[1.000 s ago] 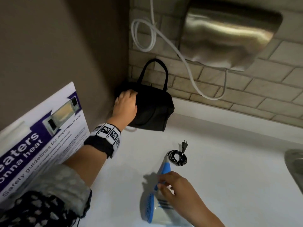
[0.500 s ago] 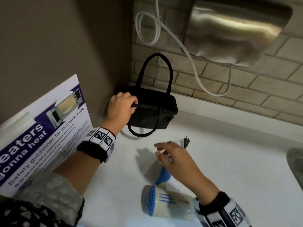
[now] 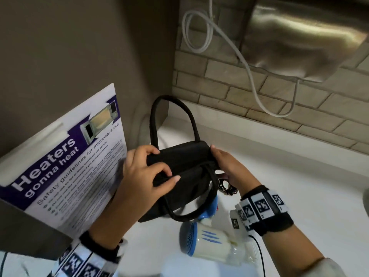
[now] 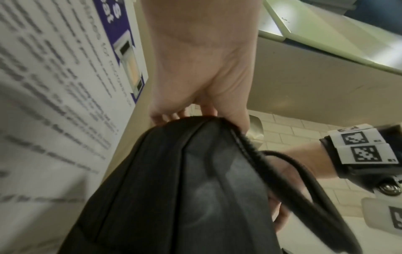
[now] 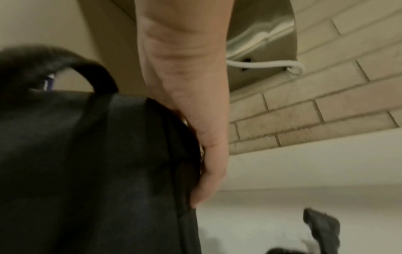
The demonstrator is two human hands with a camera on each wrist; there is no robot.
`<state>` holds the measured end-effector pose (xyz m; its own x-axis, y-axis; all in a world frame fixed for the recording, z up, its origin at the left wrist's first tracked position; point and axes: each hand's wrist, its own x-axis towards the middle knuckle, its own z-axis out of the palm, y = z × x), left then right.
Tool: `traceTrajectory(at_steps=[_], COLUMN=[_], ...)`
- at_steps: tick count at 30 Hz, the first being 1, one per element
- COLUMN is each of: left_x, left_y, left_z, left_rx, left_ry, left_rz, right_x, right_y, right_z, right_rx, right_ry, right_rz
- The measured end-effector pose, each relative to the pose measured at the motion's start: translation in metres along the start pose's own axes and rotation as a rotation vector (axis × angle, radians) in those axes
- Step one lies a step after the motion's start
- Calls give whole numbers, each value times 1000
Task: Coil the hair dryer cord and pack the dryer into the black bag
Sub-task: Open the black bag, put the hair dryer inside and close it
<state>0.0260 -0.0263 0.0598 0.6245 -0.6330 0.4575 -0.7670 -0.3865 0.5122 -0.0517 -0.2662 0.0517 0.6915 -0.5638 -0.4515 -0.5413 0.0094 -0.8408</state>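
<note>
Both hands hold the black bag (image 3: 187,176) above the white counter. My left hand (image 3: 147,168) grips its left end, fingers curled over the top edge and thumb across the front. My right hand (image 3: 223,162) grips the right end. One handle stands up, the other hangs down in front. In the left wrist view the bag (image 4: 185,189) fills the lower frame under my left hand (image 4: 195,106); the right wrist view shows the bag (image 5: 87,163) beside my right hand (image 5: 208,163). The white and blue hair dryer (image 3: 209,242) lies on the counter below the bag, its coiled black cord (image 3: 227,186) and plug (image 5: 322,225) beside it.
A microwave safety poster (image 3: 65,156) leans at the left. A steel hand dryer (image 3: 299,37) with a looped white cable (image 3: 201,31) hangs on the brick wall. A sink edge (image 3: 366,198) shows at the far right. The white counter (image 3: 299,176) stretches to the right.
The bag came away from the corner toward me. My right hand left the hair dryer and took hold of the bag's right end.
</note>
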Motion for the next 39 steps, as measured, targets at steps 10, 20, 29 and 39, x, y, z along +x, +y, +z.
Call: traceTrajectory(at_steps=[10, 20, 29, 39], left_x=[-21, -32, -30, -26], left_y=[-8, 3, 11, 3], left_z=[-21, -36, -33, -24], left_rx=[-45, 64, -11, -398], left_ry=[-51, -103, 95, 315], left_rz=[-267, -104, -188, -394], right_x=[17, -31, -74, -73], right_y=[10, -32, -48, -40], right_z=[2, 15, 57, 55], right_rx=[140, -729, -454, -340], right_ry=[24, 506, 513, 314], right_rz=[-24, -541, -931, -765])
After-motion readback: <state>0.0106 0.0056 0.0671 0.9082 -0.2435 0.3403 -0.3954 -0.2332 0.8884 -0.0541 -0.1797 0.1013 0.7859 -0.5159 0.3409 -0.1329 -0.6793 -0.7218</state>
